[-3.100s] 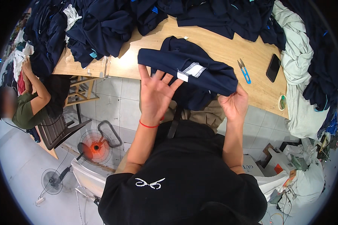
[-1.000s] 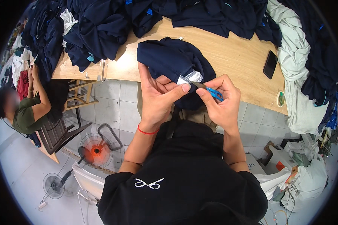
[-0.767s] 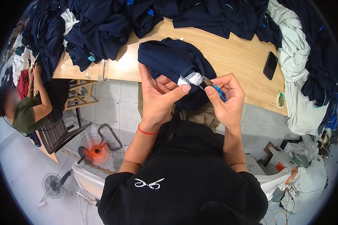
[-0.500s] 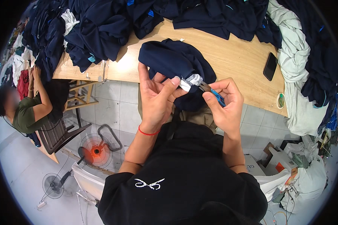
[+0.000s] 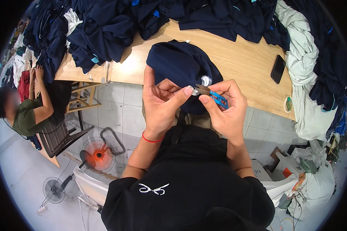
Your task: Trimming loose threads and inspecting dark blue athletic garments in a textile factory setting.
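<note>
Since a few seconds back, the navy garment (image 5: 177,65) isn't spread flat anymore; it's bunched at the near table edge. The left hand (image 5: 162,104) pinches its white label (image 5: 205,81) between thumb and finger. The right hand (image 5: 225,109) is closed around blue snips (image 5: 216,97), tips at the label. Can't tell if the blades are cutting. Wooden table (image 5: 243,61), dark clothes piled far, phone (image 5: 278,68) right, orange fan (image 5: 98,154) on tile floor.

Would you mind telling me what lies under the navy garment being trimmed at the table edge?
The navy garment rests on the wooden table, its near part held by the left hand. The right hand holds blue snips at its white label. Whatever lies beneath the fabric is hidden.
</note>
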Demonstrator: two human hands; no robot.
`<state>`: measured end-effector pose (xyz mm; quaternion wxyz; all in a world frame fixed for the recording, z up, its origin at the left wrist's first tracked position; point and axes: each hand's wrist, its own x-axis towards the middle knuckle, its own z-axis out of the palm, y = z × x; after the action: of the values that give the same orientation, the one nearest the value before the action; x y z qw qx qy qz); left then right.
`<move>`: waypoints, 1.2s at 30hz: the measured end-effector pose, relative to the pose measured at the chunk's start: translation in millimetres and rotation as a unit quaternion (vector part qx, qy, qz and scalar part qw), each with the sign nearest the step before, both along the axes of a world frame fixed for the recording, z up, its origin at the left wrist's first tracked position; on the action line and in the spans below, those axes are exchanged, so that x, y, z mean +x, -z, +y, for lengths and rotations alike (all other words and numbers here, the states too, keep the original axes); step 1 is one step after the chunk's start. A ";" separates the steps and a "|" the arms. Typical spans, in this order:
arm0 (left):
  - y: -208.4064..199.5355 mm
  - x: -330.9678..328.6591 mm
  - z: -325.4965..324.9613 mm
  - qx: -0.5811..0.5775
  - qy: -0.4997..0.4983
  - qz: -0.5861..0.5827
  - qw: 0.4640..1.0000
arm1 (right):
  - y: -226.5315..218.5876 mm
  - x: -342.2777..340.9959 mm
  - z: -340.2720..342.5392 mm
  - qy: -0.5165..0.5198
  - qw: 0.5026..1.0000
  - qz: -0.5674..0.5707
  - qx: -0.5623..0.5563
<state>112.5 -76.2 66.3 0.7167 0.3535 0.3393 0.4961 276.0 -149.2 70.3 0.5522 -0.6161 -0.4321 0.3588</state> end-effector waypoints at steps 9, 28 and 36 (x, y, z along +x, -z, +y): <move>-1.3 -1.5 -2.1 0.045 -0.002 0.044 0.998 | 1.0 1.7 1.0 -0.021 1.000 -0.013 0.013; 5.5 -5.3 4.1 0.037 0.001 0.074 0.997 | 6.1 6.1 1.3 -0.036 0.997 0.062 -0.019; 4.3 -5.5 1.4 0.049 0.005 0.053 0.997 | 7.0 4.4 1.1 -0.033 0.998 0.041 -0.038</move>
<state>107.0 -74.8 62.0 0.6820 0.4160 0.3504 0.4890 280.5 -148.1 63.3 0.5338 -0.6068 -0.4153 0.4176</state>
